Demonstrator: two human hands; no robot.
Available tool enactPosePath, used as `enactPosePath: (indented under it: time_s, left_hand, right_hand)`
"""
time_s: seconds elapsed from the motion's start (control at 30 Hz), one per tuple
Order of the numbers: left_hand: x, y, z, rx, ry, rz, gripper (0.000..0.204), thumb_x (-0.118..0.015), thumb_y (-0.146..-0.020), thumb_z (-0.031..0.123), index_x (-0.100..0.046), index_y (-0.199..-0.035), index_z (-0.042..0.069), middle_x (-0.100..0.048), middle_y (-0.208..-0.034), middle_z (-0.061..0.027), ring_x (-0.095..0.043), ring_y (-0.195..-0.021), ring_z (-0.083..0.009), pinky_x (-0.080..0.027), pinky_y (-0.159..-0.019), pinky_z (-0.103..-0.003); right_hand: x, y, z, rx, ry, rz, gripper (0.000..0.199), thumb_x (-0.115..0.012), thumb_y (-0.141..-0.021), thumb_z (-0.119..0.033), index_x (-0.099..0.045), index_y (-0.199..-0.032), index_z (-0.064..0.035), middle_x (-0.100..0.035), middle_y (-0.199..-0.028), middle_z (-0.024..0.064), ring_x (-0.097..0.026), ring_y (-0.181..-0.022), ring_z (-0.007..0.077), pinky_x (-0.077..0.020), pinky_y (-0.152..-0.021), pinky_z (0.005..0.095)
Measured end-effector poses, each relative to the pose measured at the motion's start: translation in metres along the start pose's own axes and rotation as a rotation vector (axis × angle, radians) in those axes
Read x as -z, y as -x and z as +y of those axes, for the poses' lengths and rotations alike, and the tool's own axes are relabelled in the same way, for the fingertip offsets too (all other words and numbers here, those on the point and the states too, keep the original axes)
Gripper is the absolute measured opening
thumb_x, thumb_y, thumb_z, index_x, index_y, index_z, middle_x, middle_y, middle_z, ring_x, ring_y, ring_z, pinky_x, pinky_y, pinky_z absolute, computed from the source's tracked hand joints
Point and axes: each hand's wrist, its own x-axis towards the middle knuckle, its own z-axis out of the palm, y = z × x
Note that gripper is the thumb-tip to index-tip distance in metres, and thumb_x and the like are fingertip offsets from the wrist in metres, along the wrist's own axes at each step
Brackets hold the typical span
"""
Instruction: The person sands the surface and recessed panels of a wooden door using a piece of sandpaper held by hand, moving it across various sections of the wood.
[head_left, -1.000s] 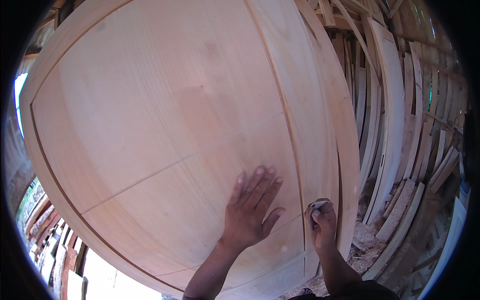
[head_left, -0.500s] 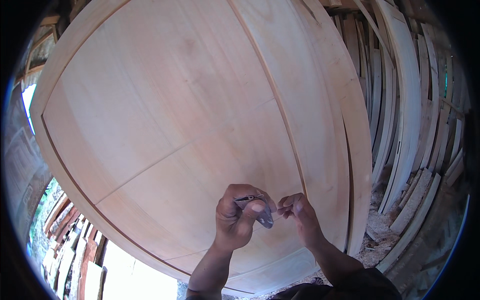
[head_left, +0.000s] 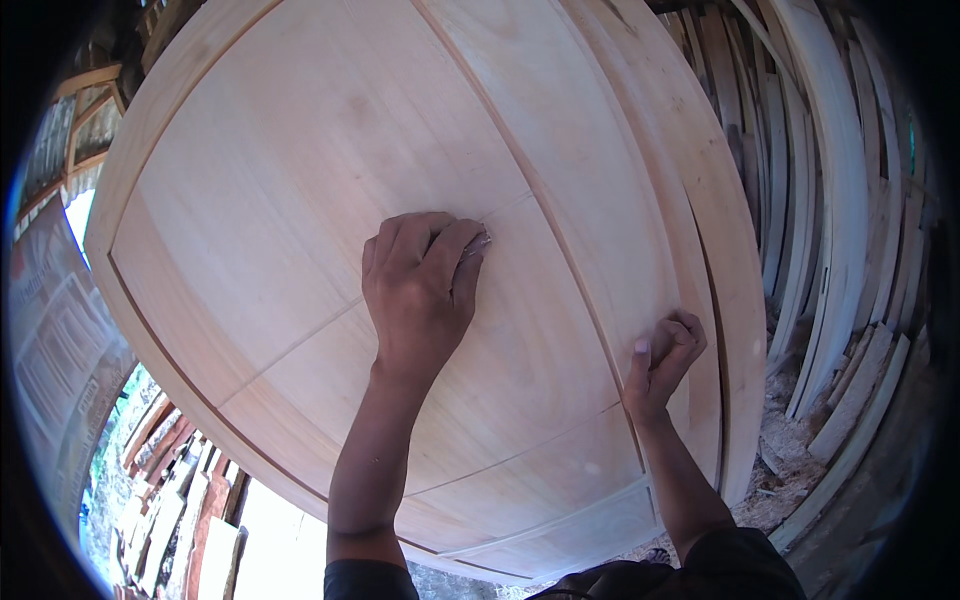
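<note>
One large framed wooden panel [head_left: 250, 190] is filling most of the view, its far edge running out of the picture at the top. The left hand [head_left: 420, 285] is bending over the middle of the panel, well in from the near edge, with its fingers and thumb closing on one small greyish piece [head_left: 478, 243]. Only a crumpled-looking rim of that piece is showing beside the fingers; the rest is hiding under them, so its shape and material are hard to make out. The right hand [head_left: 666, 358] is hovering or resting just inside the panel's right edge, fingers curling and thumb pointing up; I cannot tell whether it is touching the wood or holding anything in its hidden palm.

Two thin cross seams [head_left: 515, 455] are running over the panel, the farther one partly passing behind the left hand. One dark gap [head_left: 717, 345] is opening along the right edge. Two dark sleeves [head_left: 368, 580] are entering from below, both cut off.

Beyond the right edge, boards [head_left: 845, 200] are standing upright, overlapping too much for counting. Past the near left corner, planks [head_left: 180, 500] are lying heaped, likewise uncountable, and one printed banner [head_left: 60, 320] is fading into the dark rim.
</note>
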Motion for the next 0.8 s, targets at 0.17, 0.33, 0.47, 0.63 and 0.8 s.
enactPosePath:
  time_s: [0.17, 0.33, 0.47, 0.63, 0.8]
  left_hand:
    - [0.005, 0.009, -0.007, 0.053, -0.079, 0.0, 0.025, -0.085, -0.086, 0.005, -0.078, -0.109, 0.013, -0.07, -0.103, -0.001, -0.063, -0.097, -0.0231, -0.045, -0.087, -0.039]
    - [-0.013, -0.008, -0.015, -0.047, -0.022, 0.03, 0.024, -0.082, -0.089, 0.003, -0.077, -0.11, 0.013, -0.071, -0.098, -0.0002, -0.064, -0.093, -0.0223, -0.045, -0.085, -0.038]
    - [-0.029, -0.024, 0.0, -0.09, -0.068, 0.018, 0.02, -0.082, -0.089, 0.004, -0.076, -0.107, 0.011, -0.071, -0.097, -0.0009, -0.064, -0.092, -0.023, -0.046, -0.083, -0.039]
    - [-0.035, -0.015, -0.002, -0.08, -0.093, 0.089, 0.02, -0.083, -0.089, 0.008, -0.076, -0.107, 0.01, -0.07, -0.098, -0.003, -0.063, -0.092, -0.0248, -0.047, -0.081, -0.039]
    - [-0.052, -0.038, 0.016, -0.095, -0.118, 0.04, 0.018, -0.083, -0.091, 0.011, -0.076, -0.106, 0.009, -0.071, -0.099, -0.0034, -0.064, -0.093, -0.0253, -0.046, -0.079, -0.039]
  right_hand:
    - [0.001, 0.001, 0.001, 0.008, 0.003, -0.017, 0.044, -0.067, -0.105, -0.032, -0.051, -0.132, -0.0012, -0.039, -0.143, 0.0215, -0.047, -0.125, 0.034, -0.0415, -0.109, 0.0503]
    - [-0.002, 0.004, 0.006, 0.015, -0.045, -0.015, 0.042, -0.069, -0.103, -0.028, -0.052, -0.131, -0.0019, -0.039, -0.143, 0.0208, -0.051, -0.119, 0.0328, -0.0444, -0.105, 0.0491]
    - [-0.002, 0.005, 0.006, -0.001, -0.039, -0.006, 0.042, -0.069, -0.102, -0.026, -0.052, -0.132, -0.0028, -0.039, -0.143, 0.0197, -0.051, -0.119, 0.0323, -0.0448, -0.105, 0.0492]
    - [0.002, 0.005, 0.006, -0.033, -0.07, -0.031, 0.04, -0.066, -0.104, -0.026, -0.053, -0.132, -0.0022, -0.038, -0.145, 0.0183, -0.046, -0.127, 0.0314, -0.0389, -0.113, 0.0489]
    - [-0.003, 0.004, 0.001, -0.092, -0.09, 0.007, 0.051, -0.069, -0.102, -0.025, -0.044, -0.139, -0.0011, -0.038, -0.146, 0.0215, -0.046, -0.128, 0.0324, -0.041, -0.11, 0.0481]
